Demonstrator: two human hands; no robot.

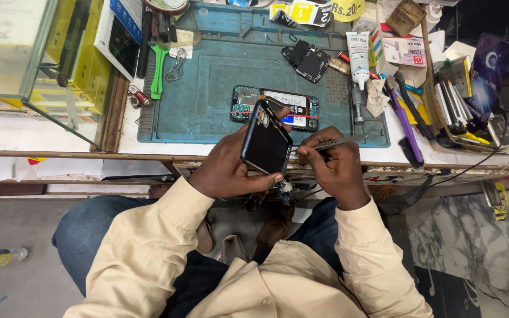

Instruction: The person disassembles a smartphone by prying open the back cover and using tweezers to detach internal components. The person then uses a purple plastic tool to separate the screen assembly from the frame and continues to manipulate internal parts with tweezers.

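an opened phone body with its circuit board showing [274, 108] lies on the teal rubber work mat [207, 88], just beyond the hands. a white tube [359, 52] stands by the mat's right edge; yellow boxes [81, 53] sit left behind glass. the left hand [226, 171] clamps a dark glossy phone screen panel [266, 144], tilted, long axis running up-left. the right hand [331, 168] pinches metal tweezers [331, 143] at its edge.
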